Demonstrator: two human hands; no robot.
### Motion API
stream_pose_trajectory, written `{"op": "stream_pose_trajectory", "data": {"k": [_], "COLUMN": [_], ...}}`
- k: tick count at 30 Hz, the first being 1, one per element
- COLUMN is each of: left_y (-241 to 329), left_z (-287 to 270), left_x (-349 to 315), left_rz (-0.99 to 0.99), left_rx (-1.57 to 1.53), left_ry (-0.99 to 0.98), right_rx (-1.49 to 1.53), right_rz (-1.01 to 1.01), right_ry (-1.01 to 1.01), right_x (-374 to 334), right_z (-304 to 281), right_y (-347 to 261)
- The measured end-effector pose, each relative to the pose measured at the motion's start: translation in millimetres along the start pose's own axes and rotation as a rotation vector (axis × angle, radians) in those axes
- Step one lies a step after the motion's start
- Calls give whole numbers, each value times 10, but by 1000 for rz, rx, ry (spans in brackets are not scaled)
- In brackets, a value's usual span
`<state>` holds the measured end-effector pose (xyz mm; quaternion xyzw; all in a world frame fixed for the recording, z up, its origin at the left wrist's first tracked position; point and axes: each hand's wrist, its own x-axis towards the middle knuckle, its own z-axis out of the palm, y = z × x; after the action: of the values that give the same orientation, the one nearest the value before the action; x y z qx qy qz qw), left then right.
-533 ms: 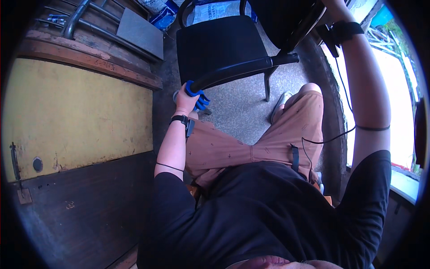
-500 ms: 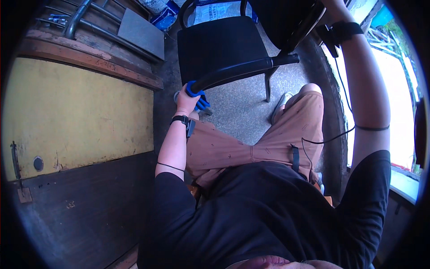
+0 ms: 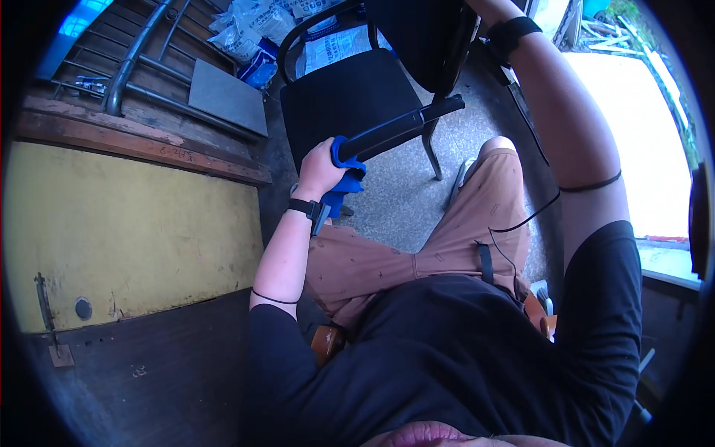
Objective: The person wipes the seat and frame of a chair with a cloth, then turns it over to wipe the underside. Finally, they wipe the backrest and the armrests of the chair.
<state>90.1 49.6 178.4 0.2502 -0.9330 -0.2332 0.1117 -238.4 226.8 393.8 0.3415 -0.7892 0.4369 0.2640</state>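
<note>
A black chair [image 3: 350, 93] with a padded seat stands tilted in front of my knees. My left hand [image 3: 320, 170] is closed on a blue cloth [image 3: 347, 186], which wraps round the near end of the chair's black armrest [image 3: 387, 134]. Part of the cloth hangs below that hand. My right arm reaches forward to the upper edge of the picture, beside the chair's backrest [image 3: 424, 37]. Only the wrist end of my right hand [image 3: 493, 9] shows; its fingers are cut off, so their hold is hidden.
A yellow-and-dark wooden panel [image 3: 141, 231] stands at my left. Beyond it are metal rails [image 3: 134, 59] and a grey board [image 3: 227, 95]. White and blue bags [image 3: 257, 30] lie behind the chair. A bright opening [image 3: 618, 134] is at right; a cable [image 3: 532, 220] runs along my right arm.
The view has shifted, and the chair and my right arm sit further left in it. More of the blue cloth hangs below my left hand, which stays closed at the armrest.
</note>
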Motion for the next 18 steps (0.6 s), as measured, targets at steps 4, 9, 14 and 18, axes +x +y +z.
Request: {"op": "stream_pose_trajectory", "data": {"k": [4, 9, 14, 18], "left_y": [369, 759, 641, 534], "left_z": [-3, 191, 30, 49], "left_x": [195, 428, 309, 251], "left_rz": [107, 296, 228, 376], "left_rx": [105, 185, 159, 71], "left_ry": [-116, -215, -200, -134], "right_rx": [-10, -151, -5, 53], "right_rz": [59, 61, 78, 138], "right_ry": [-26, -6, 23, -41], "right_x": [-12, -1, -17, -5], "right_z": [-60, -228, 328, 169], "right_y": [-82, 24, 127, 86]}}
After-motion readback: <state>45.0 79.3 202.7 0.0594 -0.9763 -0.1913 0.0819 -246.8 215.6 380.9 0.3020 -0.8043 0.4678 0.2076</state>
